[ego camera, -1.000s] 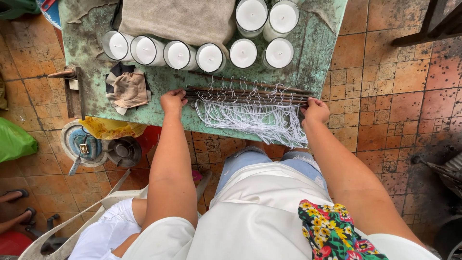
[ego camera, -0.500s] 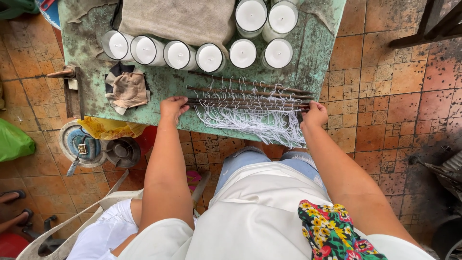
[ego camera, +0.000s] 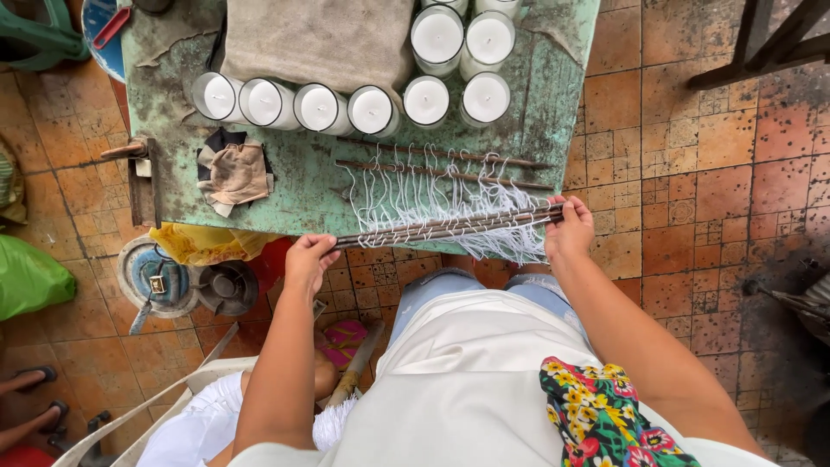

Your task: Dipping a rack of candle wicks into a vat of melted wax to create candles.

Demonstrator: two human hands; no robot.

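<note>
My left hand [ego camera: 309, 258] and my right hand [ego camera: 568, 227] each grip one end of a bundle of thin dark rods [ego camera: 445, 226] strung with white wicks [ego camera: 432, 203]. The bundle hangs tilted over the near edge of the worn green table [ego camera: 298, 186], its left end lower. Two more wick rods [ego camera: 441, 164] lie flat on the table behind it. Several white candles in glass jars [ego camera: 346, 105] stand in a row further back.
A grey cloth [ego camera: 316, 39] covers the table's far part, and a brown rag [ego camera: 233, 173] lies at its left. Under the table's left edge sit a round metal burner [ego camera: 156, 275] and a yellow bag [ego camera: 203, 242]. Another person's feet [ego camera: 35, 393] show at bottom left.
Both hands have lifted the rod bundle off the table and drawn it toward me past the table edge; two rods stayed on the table. The view shifted slightly.
</note>
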